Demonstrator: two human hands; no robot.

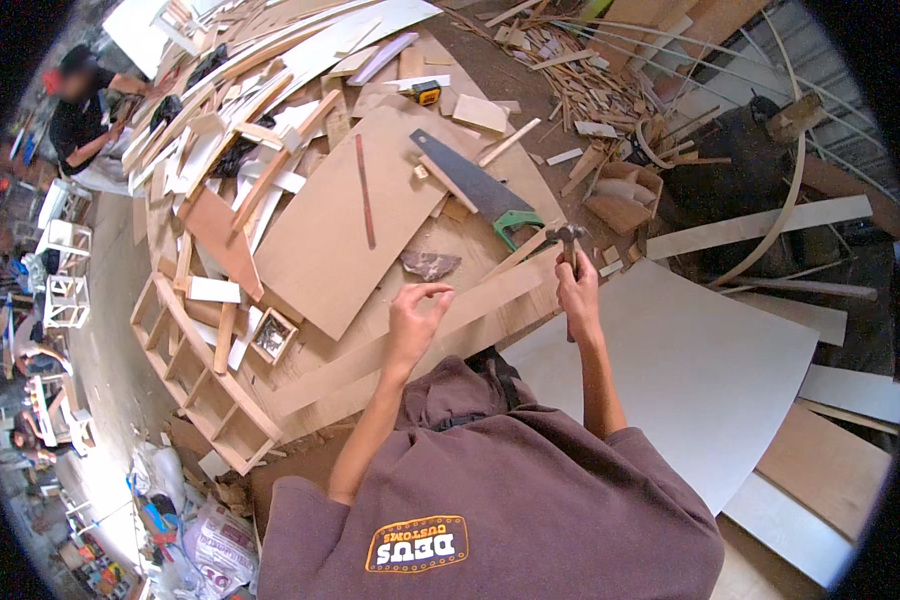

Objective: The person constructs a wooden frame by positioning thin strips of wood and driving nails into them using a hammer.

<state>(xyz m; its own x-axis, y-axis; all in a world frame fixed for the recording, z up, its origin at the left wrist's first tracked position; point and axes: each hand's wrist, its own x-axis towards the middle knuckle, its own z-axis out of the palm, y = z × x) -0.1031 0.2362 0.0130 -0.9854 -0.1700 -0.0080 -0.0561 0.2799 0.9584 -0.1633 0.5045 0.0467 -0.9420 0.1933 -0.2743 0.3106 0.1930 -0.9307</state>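
Observation:
My right hand [578, 292] grips a hammer [569, 233] by its handle, the metal head up, above the right end of a long wooden board [470, 312]. Over the same board, further left, my left hand [417, 325] is curled with thumb and forefinger drawn together; anything between them is too small to make out. Just beyond the left hand lies a brownish, stone-like lump [430, 264]. A handsaw [475, 185] with a green handle rests on the bench beyond the hammer. A thin reddish stick [365, 190] lies on a large flat panel [335, 240].
A small box of metal bits [272, 335] and a slatted wooden frame [210, 385] sit at the left. Offcuts and a yellow tape measure [426, 93] lie farther back. A large pale sheet [670, 350] is at the right. Another person [90, 115] works at the far left.

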